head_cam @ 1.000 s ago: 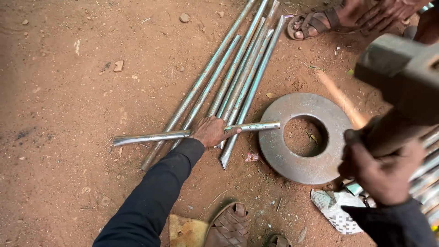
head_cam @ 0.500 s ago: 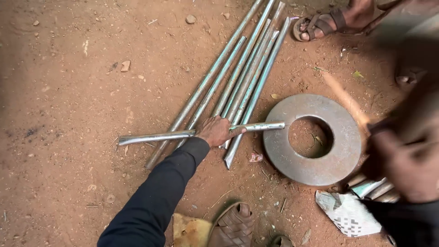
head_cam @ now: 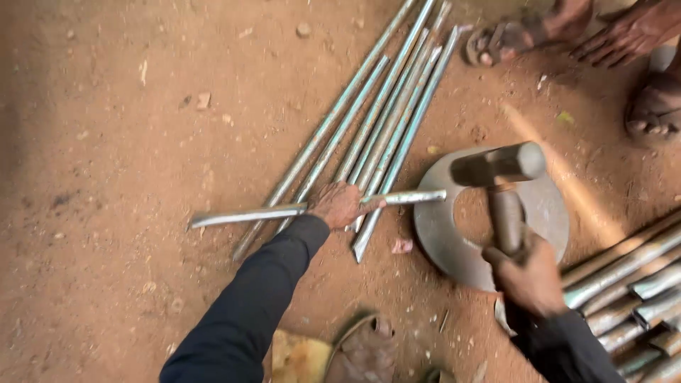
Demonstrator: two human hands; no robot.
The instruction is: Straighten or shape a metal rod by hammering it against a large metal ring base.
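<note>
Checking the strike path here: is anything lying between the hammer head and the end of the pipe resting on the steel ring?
Nothing visible does. The right hand holds the hammer above the steel ring, and the pipe, gripped mid-length by the left hand, has its end on the ring's left rim, with only open air between.

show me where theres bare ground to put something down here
Bare dirt ground lies open left of the loose pipes and the held pipe. It is crowded on the right: metal ring, hammer, stacked pipes, and someone's sandalled feet at the top.
</note>
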